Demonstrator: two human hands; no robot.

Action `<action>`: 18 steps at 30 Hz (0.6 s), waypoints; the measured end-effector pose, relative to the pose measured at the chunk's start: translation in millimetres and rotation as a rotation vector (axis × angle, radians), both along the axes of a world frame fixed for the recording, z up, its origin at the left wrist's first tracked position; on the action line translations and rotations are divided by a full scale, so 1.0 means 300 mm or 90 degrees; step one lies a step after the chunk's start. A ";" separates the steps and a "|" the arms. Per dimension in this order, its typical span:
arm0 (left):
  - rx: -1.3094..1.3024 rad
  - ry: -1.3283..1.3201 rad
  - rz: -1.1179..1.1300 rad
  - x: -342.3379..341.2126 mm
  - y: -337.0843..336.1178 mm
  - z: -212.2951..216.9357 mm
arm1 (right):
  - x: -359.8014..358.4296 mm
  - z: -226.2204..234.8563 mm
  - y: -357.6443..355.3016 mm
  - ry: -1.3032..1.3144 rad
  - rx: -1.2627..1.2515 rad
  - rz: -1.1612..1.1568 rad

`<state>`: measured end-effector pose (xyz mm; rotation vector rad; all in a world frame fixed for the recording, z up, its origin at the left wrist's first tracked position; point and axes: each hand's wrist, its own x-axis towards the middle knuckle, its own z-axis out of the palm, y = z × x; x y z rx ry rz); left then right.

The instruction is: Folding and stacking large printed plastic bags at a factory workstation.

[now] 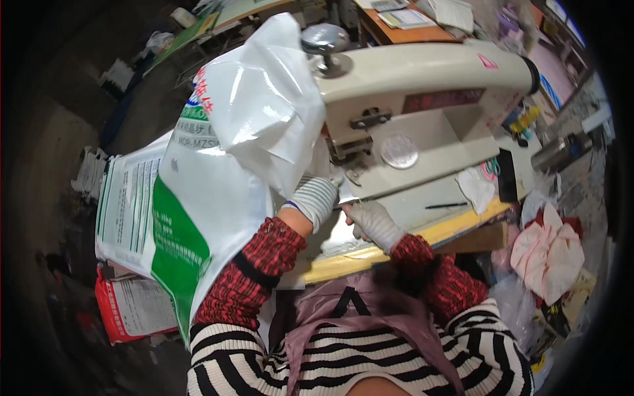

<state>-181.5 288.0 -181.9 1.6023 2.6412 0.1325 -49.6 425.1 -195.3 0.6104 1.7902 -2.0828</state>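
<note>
- While the left hand, in a grey knit glove, sits at the middle of the frame, its fingers are curled shut on the edge of a large white and green woven sack.
- That sack fills the centre left of the frame, rising from the lower left up to a folded white top near the upper middle, and it hides most of what lies behind it on that side.
- At the centre, just right of the left hand, the right hand, also gloved, lies low on the sewing table; its fingers bend toward the sack's edge, but I cannot tell whether they grip it.
- Above both hands, a cream sewing machine spans the upper middle to the upper right, with its needle head just above the fingers and a round metal handwheel on top at the upper middle.
- On the table to the right of the hands lie a dark pen, a white cloth scrap and a dark flat object.
- At the left edge, more printed sacks lie stacked, with a red and white one below them at the lower left.
- At the right, a heap of pink and red cloth lies beside the table.
- Red knit sleeves and a striped black and white top fill the lower middle.
</note>
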 end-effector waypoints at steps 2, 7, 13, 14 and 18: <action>-0.260 0.024 0.039 -0.092 0.022 0.056 | 0.012 -0.021 -0.003 0.047 0.064 0.002; 0.200 -0.266 0.269 -0.027 -0.101 -0.076 | -0.089 0.187 -0.108 0.400 0.153 -0.091; 0.223 -0.147 0.135 0.287 -0.262 0.124 | -0.106 0.461 -0.192 0.361 0.085 0.002; 0.448 -0.336 0.169 0.328 -0.300 0.135 | -0.090 0.468 -0.187 0.402 0.149 -0.026; 1.018 -1.053 0.522 0.315 -0.521 -0.036 | -0.054 0.497 -0.177 0.492 0.159 -0.049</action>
